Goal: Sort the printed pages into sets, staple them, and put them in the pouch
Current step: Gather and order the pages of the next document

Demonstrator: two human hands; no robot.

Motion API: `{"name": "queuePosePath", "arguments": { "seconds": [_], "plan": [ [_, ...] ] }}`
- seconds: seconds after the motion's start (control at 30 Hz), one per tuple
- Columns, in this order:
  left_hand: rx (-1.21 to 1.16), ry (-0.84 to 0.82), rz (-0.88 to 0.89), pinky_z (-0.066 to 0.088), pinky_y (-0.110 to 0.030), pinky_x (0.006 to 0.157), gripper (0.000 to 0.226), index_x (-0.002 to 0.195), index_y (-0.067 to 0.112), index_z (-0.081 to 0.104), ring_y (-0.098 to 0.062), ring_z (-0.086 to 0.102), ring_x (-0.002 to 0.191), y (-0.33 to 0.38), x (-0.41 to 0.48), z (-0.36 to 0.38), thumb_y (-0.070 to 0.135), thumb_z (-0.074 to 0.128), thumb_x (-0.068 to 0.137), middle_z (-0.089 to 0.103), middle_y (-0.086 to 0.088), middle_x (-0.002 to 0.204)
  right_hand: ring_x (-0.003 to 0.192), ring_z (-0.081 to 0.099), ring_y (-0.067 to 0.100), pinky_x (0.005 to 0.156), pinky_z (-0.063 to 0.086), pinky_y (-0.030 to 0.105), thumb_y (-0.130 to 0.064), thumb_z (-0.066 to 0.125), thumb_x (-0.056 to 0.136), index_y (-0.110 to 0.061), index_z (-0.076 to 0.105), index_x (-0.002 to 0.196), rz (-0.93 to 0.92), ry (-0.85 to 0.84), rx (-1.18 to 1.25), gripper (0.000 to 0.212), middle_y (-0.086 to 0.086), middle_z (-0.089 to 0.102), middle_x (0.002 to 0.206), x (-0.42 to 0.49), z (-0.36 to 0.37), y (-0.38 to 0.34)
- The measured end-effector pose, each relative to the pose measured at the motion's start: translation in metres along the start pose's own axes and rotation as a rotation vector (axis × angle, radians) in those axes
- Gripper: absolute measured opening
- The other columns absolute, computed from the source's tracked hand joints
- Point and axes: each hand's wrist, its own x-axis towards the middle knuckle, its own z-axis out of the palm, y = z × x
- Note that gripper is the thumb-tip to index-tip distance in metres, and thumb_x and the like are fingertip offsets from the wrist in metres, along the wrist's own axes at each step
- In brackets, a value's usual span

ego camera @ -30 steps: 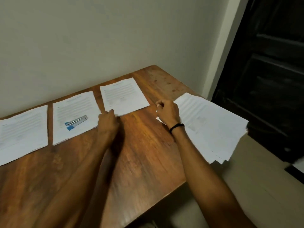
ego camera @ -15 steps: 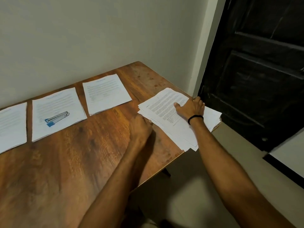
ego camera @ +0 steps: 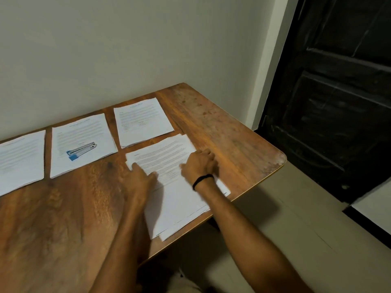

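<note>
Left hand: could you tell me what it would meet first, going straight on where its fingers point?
Probably, past bare brown wooden table, the near corner of the white paper stack bearing the blue-and-silver stapler; motion blur leaves the left hand's line uncertain.

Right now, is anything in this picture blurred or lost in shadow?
Head view: dim, warm light; the left hand is smeared by motion and casts a dark shadow over the loose pages; their print is too soft to read; the door is almost black; the stapler looks fairly sharp.
</note>
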Motion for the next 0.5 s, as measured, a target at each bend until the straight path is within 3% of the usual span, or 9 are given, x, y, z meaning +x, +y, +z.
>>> {"name": "queuePosePath", "arguments": {
  "seconds": [0.13,0.27,0.37,0.4,0.43,0.47,0.5],
  "plan": [
    [-0.027,0.002,-0.117,0.044,-0.053,0.088,0.047,0.113,-0.003,0.055,-0.046,0.057,0.106,-0.073,0.008,-0.032,0.032,0.074,0.087,0.059,-0.023,0.107,0.108,0.058,0.032,0.089,0.053,0.041,-0.039,0.066,0.093,-0.004,0.059,0.124,-0.189,-0.081,0.017,0.047,0.018,0.06,0.122,-0.038,0.018,-0.053],
    [-0.027,0.021,-0.17,0.041,-0.056,0.103,0.052,0.12,0.002,0.056,-0.044,0.054,0.117,-0.135,0.012,-0.056,0.029,0.079,0.082,0.059,-0.025,0.123,0.101,0.066,0.027,0.072,0.047,0.03,-0.029,0.064,0.096,-0.008,0.064,0.114,-0.394,-0.156,0.067,0.027,0.012,0.067,0.113,-0.066,0.022,-0.095],
    [0.025,0.112,-0.18,0.038,-0.048,0.107,0.053,0.123,0.004,0.059,-0.039,0.053,0.124,-0.166,0.003,-0.076,0.027,0.082,0.081,0.059,-0.02,0.129,0.104,0.065,0.029,0.074,0.047,0.029,-0.024,0.061,0.098,-0.007,0.063,0.115,-0.444,-0.237,0.122,0.024,0.011,0.066,0.115,-0.08,0.029,-0.116],
    [-0.118,0.076,-0.103,0.042,-0.047,0.105,0.053,0.125,0.006,0.059,-0.036,0.056,0.123,-0.177,-0.001,-0.082,0.024,0.082,0.082,0.061,-0.016,0.129,0.105,0.064,0.03,0.078,0.05,0.03,-0.023,0.061,0.097,-0.006,0.062,0.115,-0.451,-0.257,0.157,0.025,0.012,0.066,0.116,-0.084,0.032,-0.122],
    [-0.278,-0.001,0.09,0.047,-0.042,0.104,0.051,0.129,0.01,0.059,-0.03,0.058,0.122,-0.194,-0.002,-0.084,0.021,0.08,0.084,0.063,-0.011,0.129,0.105,0.064,0.031,0.081,0.051,0.031,-0.023,0.062,0.096,-0.005,0.062,0.115,-0.452,-0.276,0.198,0.026,0.013,0.065,0.117,-0.087,0.036,-0.127],
    [-0.331,0.06,0.315,0.049,-0.035,0.103,0.049,0.133,0.012,0.058,-0.024,0.059,0.124,-0.214,0.0,-0.078,0.016,0.076,0.088,0.064,-0.005,0.131,0.104,0.063,0.031,0.081,0.051,0.032,-0.024,0.064,0.095,-0.004,0.062,0.114,-0.447,-0.291,0.241,0.027,0.013,0.065,0.116,-0.09,0.04,-0.132],
    [-0.538,0.065,0.439,0.049,-0.028,0.102,0.048,0.135,0.01,0.055,-0.017,0.058,0.126,-0.239,0.003,-0.077,0.011,0.072,0.089,0.063,0.0,0.134,0.102,0.064,0.031,0.08,0.052,0.032,-0.025,0.065,0.094,-0.004,0.063,0.113,-0.436,-0.292,0.285,0.028,0.012,0.066,0.113,-0.093,0.043,-0.137]
  ]
}}
